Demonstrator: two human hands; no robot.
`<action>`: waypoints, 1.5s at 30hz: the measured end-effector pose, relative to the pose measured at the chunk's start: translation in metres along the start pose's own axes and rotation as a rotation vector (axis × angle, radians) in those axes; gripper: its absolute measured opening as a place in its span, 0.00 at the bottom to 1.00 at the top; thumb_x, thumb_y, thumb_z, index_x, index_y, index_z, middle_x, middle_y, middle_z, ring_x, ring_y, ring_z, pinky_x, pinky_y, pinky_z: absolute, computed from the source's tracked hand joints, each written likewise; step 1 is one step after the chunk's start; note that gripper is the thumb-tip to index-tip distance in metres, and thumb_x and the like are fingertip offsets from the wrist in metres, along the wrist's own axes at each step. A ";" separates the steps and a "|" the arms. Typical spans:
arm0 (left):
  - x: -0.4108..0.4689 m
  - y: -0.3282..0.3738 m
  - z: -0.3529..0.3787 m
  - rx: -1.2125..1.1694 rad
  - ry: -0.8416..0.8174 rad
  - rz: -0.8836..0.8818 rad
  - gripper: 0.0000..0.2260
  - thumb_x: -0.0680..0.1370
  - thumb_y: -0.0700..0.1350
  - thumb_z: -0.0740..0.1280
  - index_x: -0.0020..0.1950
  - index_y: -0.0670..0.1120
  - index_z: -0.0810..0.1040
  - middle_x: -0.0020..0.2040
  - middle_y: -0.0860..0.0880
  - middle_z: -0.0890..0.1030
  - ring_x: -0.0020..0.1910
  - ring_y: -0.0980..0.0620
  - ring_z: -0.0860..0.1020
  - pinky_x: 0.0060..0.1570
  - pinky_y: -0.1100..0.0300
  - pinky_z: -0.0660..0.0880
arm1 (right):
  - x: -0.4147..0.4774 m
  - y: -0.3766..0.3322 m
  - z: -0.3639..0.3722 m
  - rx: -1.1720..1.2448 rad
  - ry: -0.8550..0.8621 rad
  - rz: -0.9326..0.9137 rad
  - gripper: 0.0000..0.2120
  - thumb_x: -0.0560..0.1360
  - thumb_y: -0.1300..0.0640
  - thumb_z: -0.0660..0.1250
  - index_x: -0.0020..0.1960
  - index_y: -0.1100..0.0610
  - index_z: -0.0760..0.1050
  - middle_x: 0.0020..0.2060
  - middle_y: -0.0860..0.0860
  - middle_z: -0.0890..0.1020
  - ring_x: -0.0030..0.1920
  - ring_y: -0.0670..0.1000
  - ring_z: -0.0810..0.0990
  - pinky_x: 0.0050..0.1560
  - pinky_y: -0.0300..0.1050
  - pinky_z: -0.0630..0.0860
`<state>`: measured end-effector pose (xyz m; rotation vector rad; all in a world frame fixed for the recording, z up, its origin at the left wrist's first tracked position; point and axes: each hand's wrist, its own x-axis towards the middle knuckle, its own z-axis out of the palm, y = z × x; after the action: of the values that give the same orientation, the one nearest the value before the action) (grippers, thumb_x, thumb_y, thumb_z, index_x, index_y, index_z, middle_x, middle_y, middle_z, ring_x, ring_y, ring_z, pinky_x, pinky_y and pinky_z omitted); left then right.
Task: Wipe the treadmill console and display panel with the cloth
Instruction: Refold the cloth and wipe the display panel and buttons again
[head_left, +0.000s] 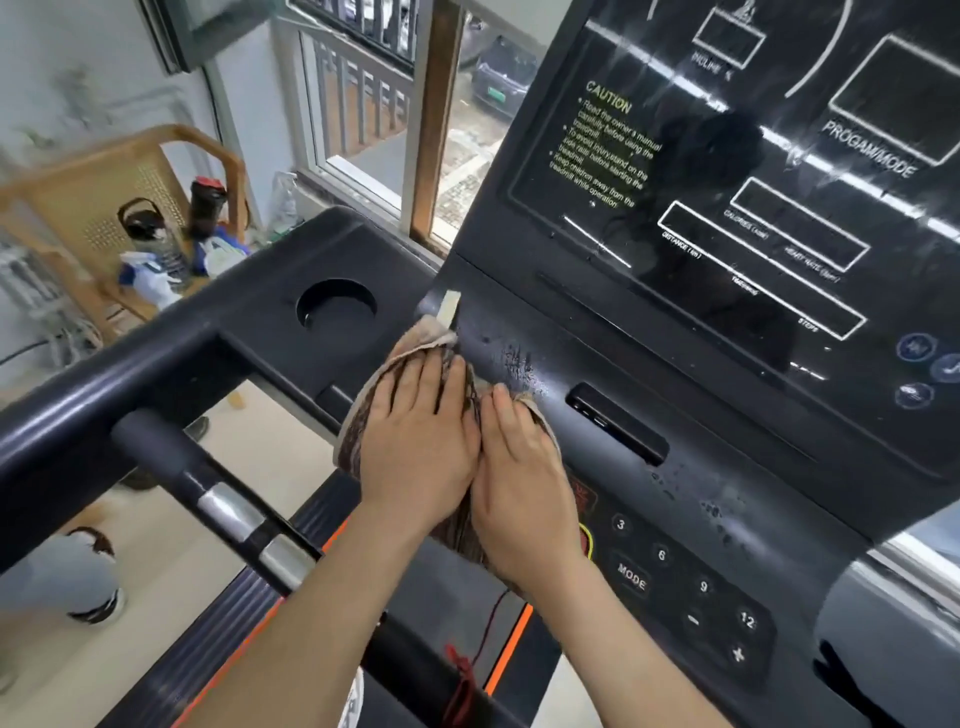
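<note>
Fingers (415, 374) of the left hand (415, 436) lie straight and close together, pressing flat on the cloth (366, 410). The right hand (524, 488) lies flat on it too, touching the left one. The cloth sits on the left part of the console (675, 493), near the cup hole (336, 309). Wet drops (519, 364) shine on the console just past the fingers. The screen (727, 218) stands above the console.
</note>
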<state>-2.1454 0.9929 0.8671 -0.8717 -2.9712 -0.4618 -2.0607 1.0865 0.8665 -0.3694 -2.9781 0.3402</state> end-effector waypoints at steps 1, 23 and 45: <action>-0.008 0.001 0.002 0.006 0.003 0.012 0.26 0.80 0.54 0.46 0.76 0.45 0.64 0.74 0.44 0.67 0.74 0.46 0.63 0.73 0.50 0.52 | -0.009 0.002 0.001 -0.033 -0.023 -0.043 0.26 0.82 0.53 0.44 0.76 0.62 0.60 0.76 0.58 0.61 0.77 0.57 0.58 0.76 0.52 0.54; 0.021 0.025 0.005 -0.050 -0.090 0.128 0.26 0.82 0.54 0.41 0.79 0.51 0.41 0.79 0.51 0.41 0.78 0.52 0.41 0.76 0.50 0.41 | 0.000 0.021 -0.010 0.027 -0.024 0.119 0.28 0.81 0.56 0.51 0.79 0.50 0.49 0.77 0.43 0.49 0.77 0.42 0.44 0.75 0.39 0.37; -0.101 0.203 0.048 -0.025 -0.122 0.475 0.26 0.78 0.51 0.52 0.70 0.39 0.71 0.71 0.38 0.70 0.71 0.41 0.69 0.70 0.44 0.63 | -0.190 0.152 -0.050 -0.046 0.088 0.358 0.26 0.81 0.47 0.45 0.78 0.52 0.59 0.77 0.48 0.60 0.77 0.46 0.55 0.75 0.50 0.57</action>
<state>-1.9493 1.1158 0.8677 -1.5989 -2.7184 -0.4359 -1.8361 1.1920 0.8614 -0.9021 -2.8282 0.2791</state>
